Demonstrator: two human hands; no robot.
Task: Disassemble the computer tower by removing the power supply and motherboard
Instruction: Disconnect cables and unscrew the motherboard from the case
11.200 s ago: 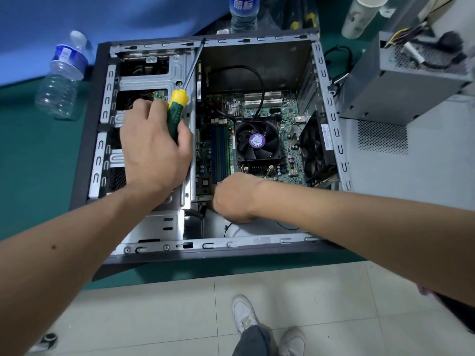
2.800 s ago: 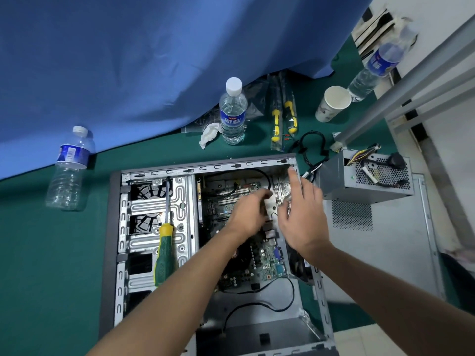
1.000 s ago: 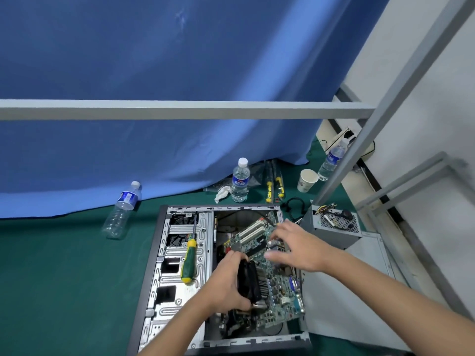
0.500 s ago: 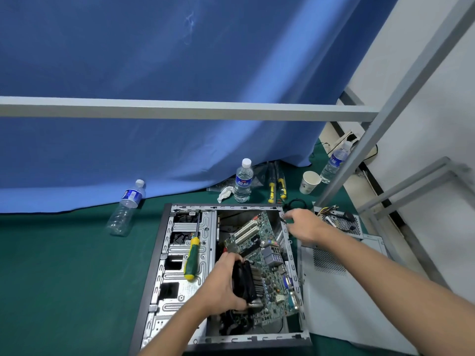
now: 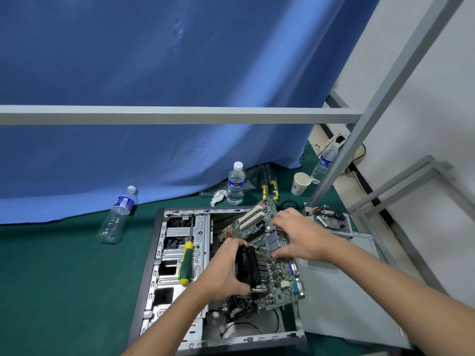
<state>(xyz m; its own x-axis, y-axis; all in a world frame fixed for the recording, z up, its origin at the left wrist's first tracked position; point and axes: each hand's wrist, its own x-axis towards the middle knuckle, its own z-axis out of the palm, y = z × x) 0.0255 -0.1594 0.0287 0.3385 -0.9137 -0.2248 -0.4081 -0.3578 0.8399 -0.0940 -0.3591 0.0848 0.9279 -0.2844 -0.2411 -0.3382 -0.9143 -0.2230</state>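
Inside open case, motherboard tilted, left hand fingers gripping cooler, right hand fingers gripping motherboard

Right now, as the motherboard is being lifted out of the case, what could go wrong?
1. The left hand grips the motherboard only by its black cooler fan; that mount could strain.
2. The tilted board's far corner sits near the case rim and could catch.
3. A black cable lies below; whether it is attached is unclear, so it might snag.
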